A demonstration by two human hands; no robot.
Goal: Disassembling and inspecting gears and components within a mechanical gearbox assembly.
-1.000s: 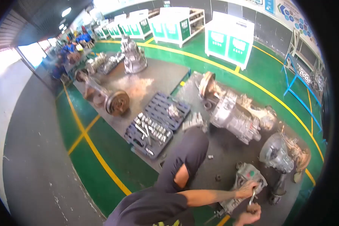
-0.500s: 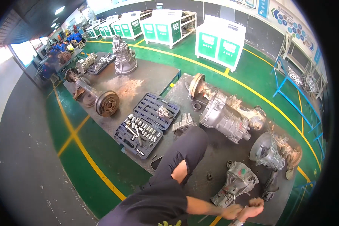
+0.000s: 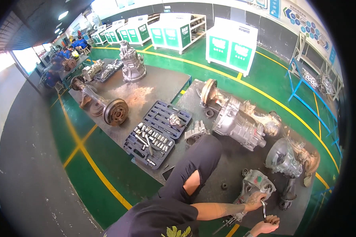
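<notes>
At the lower right, my left hand (image 3: 255, 202) is closed round the upper end of a shiny metal wrench (image 3: 264, 210), against a grey cast-metal gearbox housing (image 3: 261, 180). The wrench's exact type is hard to make out. Its lower end runs to my right hand (image 3: 270, 223), whose fingers are curled round it near the table's front edge. The housing lies on the dark metal table (image 3: 209, 181); part of it is hidden behind my left hand and forearm. A small dark gear-like ring (image 3: 224, 186) lies left of the housing.
An open socket set case (image 3: 150, 144) lies beyond my bent leg (image 3: 197, 166), with a phone (image 3: 168, 173) near it. A large gearbox (image 3: 237, 124), a bell-shaped housing (image 3: 283, 157) and a dark shaft piece (image 3: 288, 193) crowd the table's right side. An axle (image 3: 93, 94) rests farther left.
My hands were together below the housing, blurred. My left hand has moved up to the housing, the right hand stays lower, and the wrench now shows between them. The view has shifted slightly.
</notes>
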